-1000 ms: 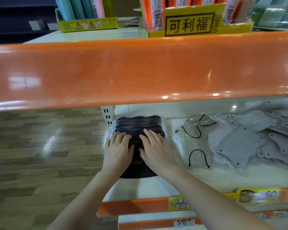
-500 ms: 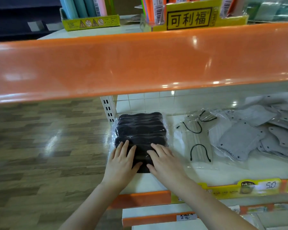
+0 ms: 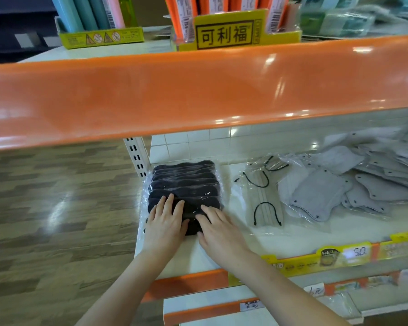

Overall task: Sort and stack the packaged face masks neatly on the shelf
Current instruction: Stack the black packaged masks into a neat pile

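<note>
A stack of black face masks in clear wrappers (image 3: 186, 182) lies at the left end of the white shelf (image 3: 292, 236). My left hand (image 3: 165, 224) and my right hand (image 3: 218, 228) rest flat, side by side, on the near end of the stack with fingers straight. To the right lie grey-beige masks with black ear loops in clear plastic (image 3: 264, 201). A loose heap of grey shaped masks in wrappers (image 3: 353, 184) spreads further right.
A wide orange shelf lip (image 3: 198, 95) overhangs just above the masks. Yellow display boxes (image 3: 226, 34) with tubes stand on the upper shelf. An orange price rail with yellow labels (image 3: 327, 257) runs along the front edge. Wood-pattern floor (image 3: 57, 208) lies left.
Both hands have slid back toward me along the black stack, from its middle to its near end. The stack now lies squarer and further back on the shelf.
</note>
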### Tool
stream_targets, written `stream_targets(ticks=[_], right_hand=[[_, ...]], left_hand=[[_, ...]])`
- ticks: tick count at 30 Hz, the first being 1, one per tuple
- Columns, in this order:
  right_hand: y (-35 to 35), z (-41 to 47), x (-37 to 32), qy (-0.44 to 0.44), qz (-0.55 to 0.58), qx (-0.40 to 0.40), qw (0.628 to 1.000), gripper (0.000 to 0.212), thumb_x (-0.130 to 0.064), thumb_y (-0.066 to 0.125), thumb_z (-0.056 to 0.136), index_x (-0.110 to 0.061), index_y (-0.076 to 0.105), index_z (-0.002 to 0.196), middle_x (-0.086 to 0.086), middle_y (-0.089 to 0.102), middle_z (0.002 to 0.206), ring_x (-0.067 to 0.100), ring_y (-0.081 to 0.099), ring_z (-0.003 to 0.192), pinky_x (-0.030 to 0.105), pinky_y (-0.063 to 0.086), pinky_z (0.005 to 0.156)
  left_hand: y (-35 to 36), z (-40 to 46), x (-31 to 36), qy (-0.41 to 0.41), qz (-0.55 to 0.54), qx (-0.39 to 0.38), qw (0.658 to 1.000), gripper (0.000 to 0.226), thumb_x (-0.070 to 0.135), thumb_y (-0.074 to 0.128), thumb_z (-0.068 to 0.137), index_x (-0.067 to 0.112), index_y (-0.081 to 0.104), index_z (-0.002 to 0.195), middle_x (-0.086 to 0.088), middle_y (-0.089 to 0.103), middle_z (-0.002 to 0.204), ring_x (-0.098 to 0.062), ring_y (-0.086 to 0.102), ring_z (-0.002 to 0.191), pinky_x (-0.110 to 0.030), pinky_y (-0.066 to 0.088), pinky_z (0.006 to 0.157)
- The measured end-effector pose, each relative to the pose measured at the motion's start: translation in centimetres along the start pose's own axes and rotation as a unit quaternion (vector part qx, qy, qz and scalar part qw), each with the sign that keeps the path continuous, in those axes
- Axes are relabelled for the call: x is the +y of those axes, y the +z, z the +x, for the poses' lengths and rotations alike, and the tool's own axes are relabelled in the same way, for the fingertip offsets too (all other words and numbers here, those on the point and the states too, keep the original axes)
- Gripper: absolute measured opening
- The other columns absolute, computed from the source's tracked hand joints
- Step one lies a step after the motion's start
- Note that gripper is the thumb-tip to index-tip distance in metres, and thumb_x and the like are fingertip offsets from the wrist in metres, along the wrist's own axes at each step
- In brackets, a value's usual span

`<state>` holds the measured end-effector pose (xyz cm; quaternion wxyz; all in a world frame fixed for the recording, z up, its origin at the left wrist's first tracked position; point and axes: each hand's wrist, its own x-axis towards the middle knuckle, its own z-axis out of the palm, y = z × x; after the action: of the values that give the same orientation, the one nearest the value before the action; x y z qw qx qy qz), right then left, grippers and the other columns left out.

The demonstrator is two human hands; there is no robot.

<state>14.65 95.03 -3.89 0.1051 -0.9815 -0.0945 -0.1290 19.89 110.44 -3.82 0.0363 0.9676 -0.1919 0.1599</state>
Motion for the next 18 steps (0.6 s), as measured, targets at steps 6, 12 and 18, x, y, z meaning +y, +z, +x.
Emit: stream_targets(ticks=[6, 12, 18], right_hand=[[-2.9, -0.4, 2.6, -0.015, 0.069, -0.024, 0.997, 0.038, -0.026, 0.046, 0.097, -0.018, 0.049, 0.134, -0.001, 0.039, 0.146, 0.018, 0.036, 0.134, 0.035, 0.034, 0.107], [-5.1, -3.4, 8.4, 0.038, 0.065, 0.036, 0.996, 0.037, -0.031, 0.039, 0.085, -0.018, 0.066, 0.107, -0.004, 0.063, 0.11, 0.018, 0.062, 0.095, 0.03, 0.056, 0.075], [-7.1, -6.0, 13.4, 0.078, 0.037, 0.041, 0.995, 0.039, -0.031, 0.04, 0.081, -0.019, 0.067, 0.105, -0.003, 0.065, 0.106, 0.02, 0.065, 0.091, 0.032, 0.057, 0.07]], left_hand=[[-0.6, 0.0, 4.0, 0.005, -0.051, 0.038, 0.998, 0.043, 0.032, 0.036, 0.086, 0.011, 0.07, 0.104, -0.01, 0.068, 0.115, -0.032, 0.062, 0.112, -0.043, 0.052, 0.086], [-1.0, 0.9, 10.4, 0.025, -0.11, 0.05, 0.992, 0.035, 0.027, 0.039, 0.081, 0.014, 0.071, 0.089, -0.003, 0.07, 0.102, -0.028, 0.064, 0.106, -0.038, 0.054, 0.081], [-0.8, 2.5, 17.2, 0.058, -0.152, 0.017, 0.987, 0.015, 0.025, 0.056, 0.071, 0.021, 0.066, 0.081, 0.006, 0.065, 0.085, -0.021, 0.064, 0.083, -0.033, 0.05, 0.06]])
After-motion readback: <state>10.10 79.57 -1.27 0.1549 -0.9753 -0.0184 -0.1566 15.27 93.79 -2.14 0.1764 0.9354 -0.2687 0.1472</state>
